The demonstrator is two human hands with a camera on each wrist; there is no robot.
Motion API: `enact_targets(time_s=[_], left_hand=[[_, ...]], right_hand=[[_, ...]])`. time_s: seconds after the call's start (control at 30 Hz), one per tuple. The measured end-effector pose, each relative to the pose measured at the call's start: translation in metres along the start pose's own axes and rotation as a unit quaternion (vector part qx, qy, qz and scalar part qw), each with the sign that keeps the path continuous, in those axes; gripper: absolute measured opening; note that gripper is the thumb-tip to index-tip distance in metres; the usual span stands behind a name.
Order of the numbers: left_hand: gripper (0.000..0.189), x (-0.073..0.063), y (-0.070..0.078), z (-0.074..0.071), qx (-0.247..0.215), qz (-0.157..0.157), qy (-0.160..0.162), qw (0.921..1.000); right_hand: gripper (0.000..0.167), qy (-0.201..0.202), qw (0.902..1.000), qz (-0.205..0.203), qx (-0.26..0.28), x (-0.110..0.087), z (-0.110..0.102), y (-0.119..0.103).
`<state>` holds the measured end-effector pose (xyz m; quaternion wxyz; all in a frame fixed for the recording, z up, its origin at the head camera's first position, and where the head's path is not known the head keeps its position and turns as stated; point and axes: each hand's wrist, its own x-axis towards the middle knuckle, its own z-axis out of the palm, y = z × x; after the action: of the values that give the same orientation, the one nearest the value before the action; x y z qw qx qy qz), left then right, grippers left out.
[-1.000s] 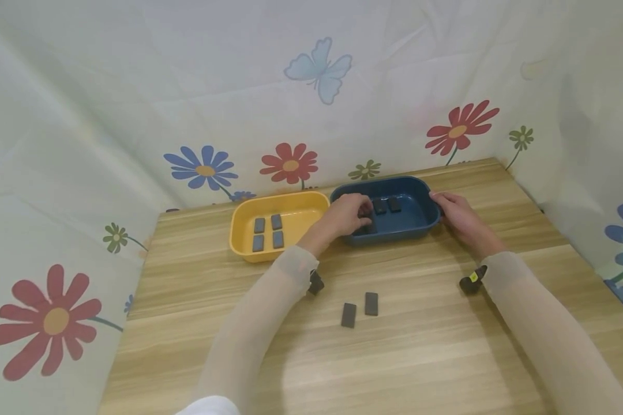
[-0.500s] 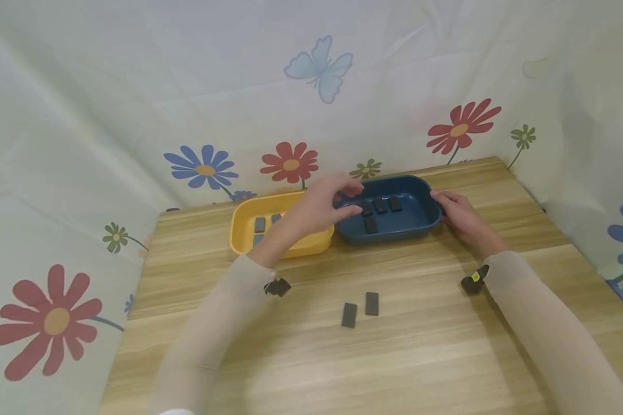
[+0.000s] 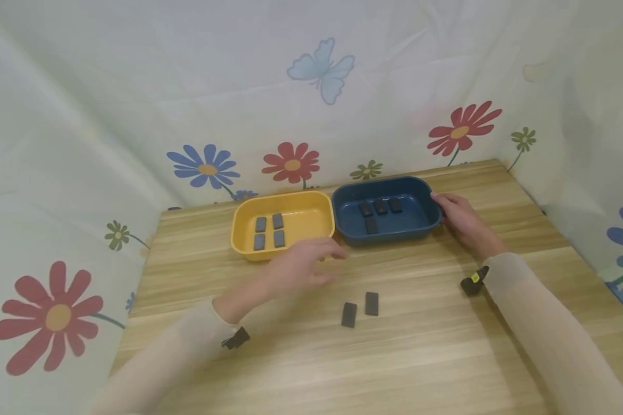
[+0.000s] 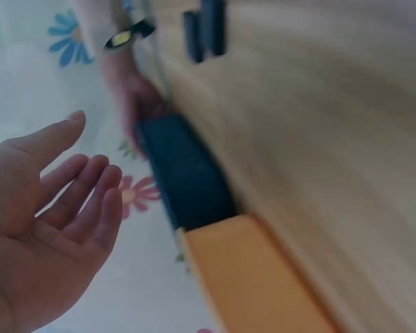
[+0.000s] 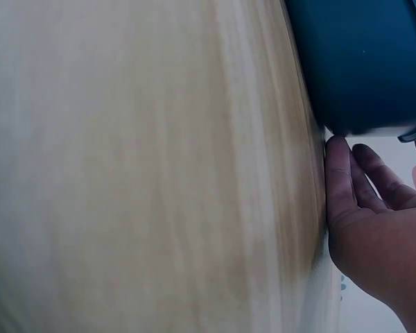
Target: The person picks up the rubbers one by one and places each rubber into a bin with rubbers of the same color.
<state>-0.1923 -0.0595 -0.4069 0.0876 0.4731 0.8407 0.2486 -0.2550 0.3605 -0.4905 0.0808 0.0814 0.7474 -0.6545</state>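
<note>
My left hand hovers over the table just in front of the yellow tray, fingers loosely bent and holding nothing; the palm shows bare in the left wrist view. At the right end of the dark blue tray, my right hand holds the rim with the thumb, its other fingers against the outer wall. Several dark tiles lie inside the blue tray, three in a row and one nearer. Two loose dark tiles, a left one and a right one, lie on the table.
Several greyish tiles lie in the yellow tray in two rows. Both trays stand side by side near the back edge of the wooden table. A flowered cloth hangs behind and at both sides.
My left hand has come out of the blue tray, leaving a dark tile there, and moved left and toward me. My right hand stays at the blue tray's end.
</note>
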Motion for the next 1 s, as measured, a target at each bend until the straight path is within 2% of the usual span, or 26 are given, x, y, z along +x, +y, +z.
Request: enact_targets(time_s=[0.17,0.37,0.67,0.87,1.0], left_hand=[[0.044,-0.011,-0.005,0.034,-0.008,-0.008,-0.049,0.9987],[0.047,-0.025,-0.005,0.063,0.010,-0.002,-0.076,0.9970],[0.046,-0.033,-0.002,0.080,0.034,-0.005,-0.063,0.9974],[0.042,-0.034,-0.001,0.084,0.050,0.004,-0.057,0.9971],[0.039,-0.032,-0.001,0.084,0.061,0.012,-0.049,0.9968]], right_hand=[[0.076,0.011,0.9997,-0.006,0.020,0.002,-0.001,0.000],[0.075,0.007,0.9999,-0.005,0.015,0.001,0.002,-0.001],[0.075,0.014,0.9999,0.001,-0.001,0.002,0.000,0.001],[0.078,0.007,0.9998,0.010,-0.015,0.001,0.002,0.000],[0.076,0.011,0.9999,0.003,-0.001,0.001,0.001,0.000]])
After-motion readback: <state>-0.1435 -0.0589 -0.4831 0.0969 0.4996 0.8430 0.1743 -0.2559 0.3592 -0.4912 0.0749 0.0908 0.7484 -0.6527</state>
